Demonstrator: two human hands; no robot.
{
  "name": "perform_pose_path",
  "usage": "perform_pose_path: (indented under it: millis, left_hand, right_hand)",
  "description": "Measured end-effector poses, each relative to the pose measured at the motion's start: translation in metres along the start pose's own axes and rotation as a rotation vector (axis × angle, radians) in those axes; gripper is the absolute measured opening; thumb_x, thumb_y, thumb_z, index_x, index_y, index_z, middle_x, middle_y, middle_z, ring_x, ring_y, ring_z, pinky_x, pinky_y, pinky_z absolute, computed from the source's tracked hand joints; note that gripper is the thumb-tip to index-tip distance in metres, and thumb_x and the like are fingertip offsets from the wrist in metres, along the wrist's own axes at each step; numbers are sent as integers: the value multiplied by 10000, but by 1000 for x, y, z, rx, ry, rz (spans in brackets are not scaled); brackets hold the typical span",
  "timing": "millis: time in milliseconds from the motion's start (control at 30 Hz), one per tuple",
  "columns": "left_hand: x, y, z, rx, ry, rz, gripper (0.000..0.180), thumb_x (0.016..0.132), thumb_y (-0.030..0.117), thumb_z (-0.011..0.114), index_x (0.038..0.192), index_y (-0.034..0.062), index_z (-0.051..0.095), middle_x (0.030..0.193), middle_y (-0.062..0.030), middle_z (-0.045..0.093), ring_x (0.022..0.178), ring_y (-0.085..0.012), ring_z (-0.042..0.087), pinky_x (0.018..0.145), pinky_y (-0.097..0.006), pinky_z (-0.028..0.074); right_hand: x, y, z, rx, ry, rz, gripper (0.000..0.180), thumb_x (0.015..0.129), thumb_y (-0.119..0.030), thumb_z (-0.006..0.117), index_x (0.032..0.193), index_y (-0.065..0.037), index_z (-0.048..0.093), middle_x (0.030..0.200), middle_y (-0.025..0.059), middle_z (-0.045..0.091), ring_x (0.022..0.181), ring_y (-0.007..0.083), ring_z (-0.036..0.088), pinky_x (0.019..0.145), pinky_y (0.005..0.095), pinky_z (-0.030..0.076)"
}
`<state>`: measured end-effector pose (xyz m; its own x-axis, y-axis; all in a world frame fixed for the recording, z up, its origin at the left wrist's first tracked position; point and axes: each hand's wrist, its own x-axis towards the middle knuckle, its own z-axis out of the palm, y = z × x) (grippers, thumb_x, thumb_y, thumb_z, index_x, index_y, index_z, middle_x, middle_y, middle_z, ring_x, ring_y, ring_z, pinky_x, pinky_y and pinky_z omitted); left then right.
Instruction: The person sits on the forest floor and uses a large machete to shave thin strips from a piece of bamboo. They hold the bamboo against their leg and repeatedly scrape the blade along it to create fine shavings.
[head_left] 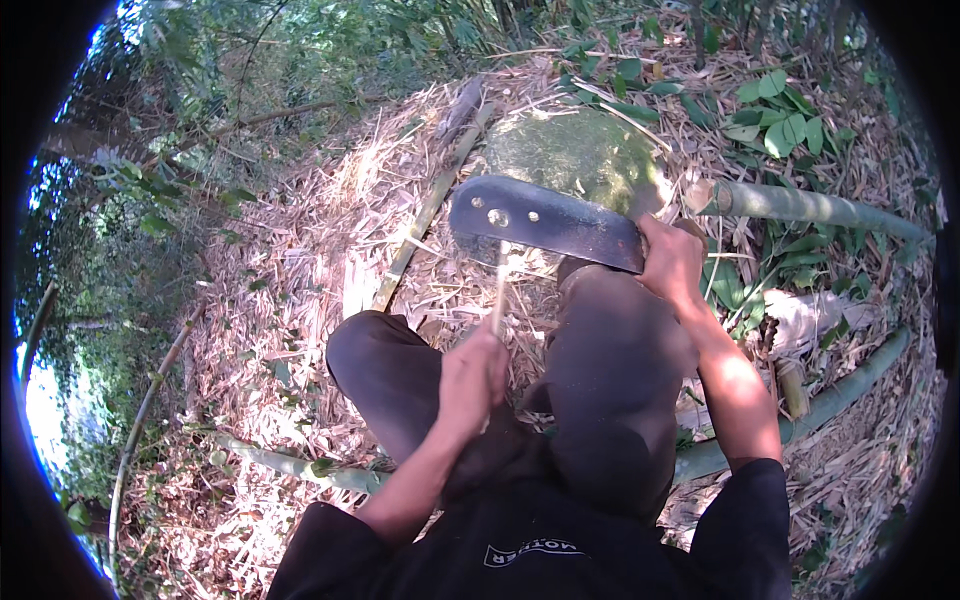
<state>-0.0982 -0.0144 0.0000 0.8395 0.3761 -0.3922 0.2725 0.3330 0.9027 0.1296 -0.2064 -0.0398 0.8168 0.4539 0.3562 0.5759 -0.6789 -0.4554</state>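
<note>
Splitting a bamboo strip on a big knife

The left hand (472, 375) grips a thin bamboo strip (498, 290) upright against the knife (545, 220); the right hand (672, 262) clenches the handle above the raised knee (610, 370), with a mossy stone (580, 155) beyond.

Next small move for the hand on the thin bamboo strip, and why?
Probably draw the thin pale bamboo strip back toward the body. The left hand grips its lower end, its upper end meets the edge of the broad dark steel blade, and the right hand holds that blade over the knee.
</note>
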Motion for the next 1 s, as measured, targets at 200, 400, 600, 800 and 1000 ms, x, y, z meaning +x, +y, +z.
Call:
perform_pose_path:
  millis: [200, 400, 600, 800, 1000]
  left_hand:
    - [46, 103, -18, 37, 97, 161, 382, 1017, 179, 401, 1347, 9, 491, 725, 36, 457, 486, -39, 358, 421, -199, 285]
    - [138, 152, -64, 475, 44, 319, 303, 1029, 213, 412, 1153, 50, 636, 717, 49, 469, 543, -40, 378, 484, -218, 295]
    - [268, 88, -118, 1102, 22, 218, 374, 982, 279, 420, 1032, -19, 640, 814, -159, 649, 682, -274, 614, 679, -433, 497]
    - [373, 13, -111, 1321, -192, 271, 383, 1029, 339, 405, 1051, 7, 595, 930, -280, 661, 906, -440, 650, 836, -529, 485]
    - [430, -1, -92, 1280, -189, 361, 374, 1052, 343, 388, 996, 11, 551, 674, -226, 624, 668, -453, 637, 694, -566, 494]
  right_hand:
    - [-6, -2, -10, -74, -117, 202, 449, 599, -195, 862, 979, -83, 650, 791, 148, 691, 769, 369, 684, 717, 475, 515]
    - [-19, 1, 9, 212, -278, 432, 318, 730, -266, 799, 880, -9, 687, 657, 137, 642, 579, 240, 627, 595, 406, 471]
    - [-10, 11, 86, 768, -467, 898, 258, 907, -209, 637, 789, 20, 633, 642, 68, 618, 517, 160, 571, 498, 317, 450]
    - [74, 21, 124, 723, -339, 867, 311, 935, -223, 532, 784, 31, 629, 634, 85, 620, 556, 146, 598, 530, 300, 487]
    - [152, 22, 165, 399, -399, 780, 382, 955, -312, 581, 805, 27, 670, 658, 60, 645, 577, 111, 587, 538, 282, 443]
